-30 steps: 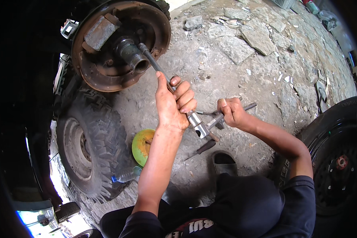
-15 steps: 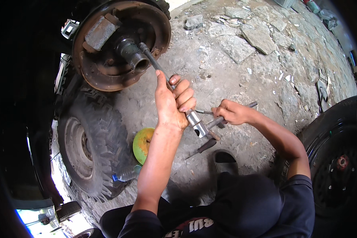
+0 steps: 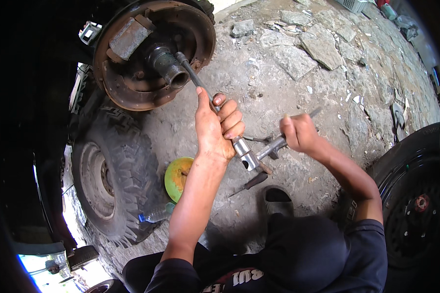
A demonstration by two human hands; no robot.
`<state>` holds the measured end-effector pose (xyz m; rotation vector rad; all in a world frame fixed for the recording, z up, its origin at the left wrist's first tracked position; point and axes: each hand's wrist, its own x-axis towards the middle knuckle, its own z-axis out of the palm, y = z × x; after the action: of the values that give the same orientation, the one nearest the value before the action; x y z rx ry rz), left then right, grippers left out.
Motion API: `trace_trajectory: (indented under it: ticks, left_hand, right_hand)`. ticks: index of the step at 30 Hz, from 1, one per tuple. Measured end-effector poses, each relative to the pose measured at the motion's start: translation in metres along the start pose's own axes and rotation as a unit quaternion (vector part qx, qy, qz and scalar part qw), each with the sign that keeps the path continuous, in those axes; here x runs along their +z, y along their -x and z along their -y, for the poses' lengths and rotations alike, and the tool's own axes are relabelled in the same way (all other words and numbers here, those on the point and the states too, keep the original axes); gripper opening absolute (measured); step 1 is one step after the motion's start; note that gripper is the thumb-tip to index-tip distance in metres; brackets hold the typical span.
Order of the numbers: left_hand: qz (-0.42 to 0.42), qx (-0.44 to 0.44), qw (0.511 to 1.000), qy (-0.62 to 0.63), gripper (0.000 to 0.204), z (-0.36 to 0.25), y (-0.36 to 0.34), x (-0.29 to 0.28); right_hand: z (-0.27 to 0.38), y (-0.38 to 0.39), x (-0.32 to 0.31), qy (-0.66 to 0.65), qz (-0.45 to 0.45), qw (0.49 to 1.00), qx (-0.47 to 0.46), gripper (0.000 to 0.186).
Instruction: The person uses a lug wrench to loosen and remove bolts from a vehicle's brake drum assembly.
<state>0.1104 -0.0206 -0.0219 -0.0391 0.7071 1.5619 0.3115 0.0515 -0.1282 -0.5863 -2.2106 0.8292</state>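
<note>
My left hand [image 3: 217, 124] is wrapped round a long steel extension bar [image 3: 194, 77]. The bar's socket end [image 3: 181, 57] is against the rusty brake backing plate [image 3: 124, 97], right beside the hollow axle tube [image 3: 173, 71]. At the near end sits a shiny drive head [image 3: 245, 154], just below my left fist. A sliding bar handle [image 3: 271, 147] runs through that head, and my right hand [image 3: 300, 133] is closed round it, thumb on top. The handle's far tip shows blurred beyond my right fist. What the socket sits on is hidden.
On the ground lie a screwdriver [image 3: 255, 180], a partly hidden dark tool [image 3: 274, 153], a plastic bottle [image 3: 157, 213] and a green-yellow round object [image 3: 175, 181]. A knobbly tyre [image 3: 134, 171] stands left, another wheel [image 3: 401, 171] right. Flat stones [image 3: 322, 49] lie far off.
My right hand has moved right and slightly up along the bar handle. The view has shifted a little; my left hand keeps its grip on the extension bar.
</note>
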Motion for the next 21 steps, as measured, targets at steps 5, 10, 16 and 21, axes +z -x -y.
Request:
trace_trajectory:
  ticks: [5,10,16,21]
  left_hand:
    - [-0.025,0.022,0.999,-0.022,0.047,0.002,-0.002,-0.001]
    - [-0.056,0.044,0.996,-0.062,0.049,0.012,-0.008,-0.004]
    - [-0.053,0.029,0.996,-0.070,0.050,0.013,-0.011,-0.011]
    - [-0.039,0.038,0.998,-0.042,0.050,0.011,-0.010,-0.015]
  right_hand:
    - [0.029,0.007,0.017,0.006,-0.062,0.998,-0.009,0.044]
    - [0.052,-0.029,0.006,-0.072,0.192,0.979,0.019,0.041]
    - [0.043,-0.030,-0.011,-0.235,0.281,0.922,0.123,0.042]
    - [-0.010,0.009,0.015,-0.088,-0.217,0.966,0.111,0.032]
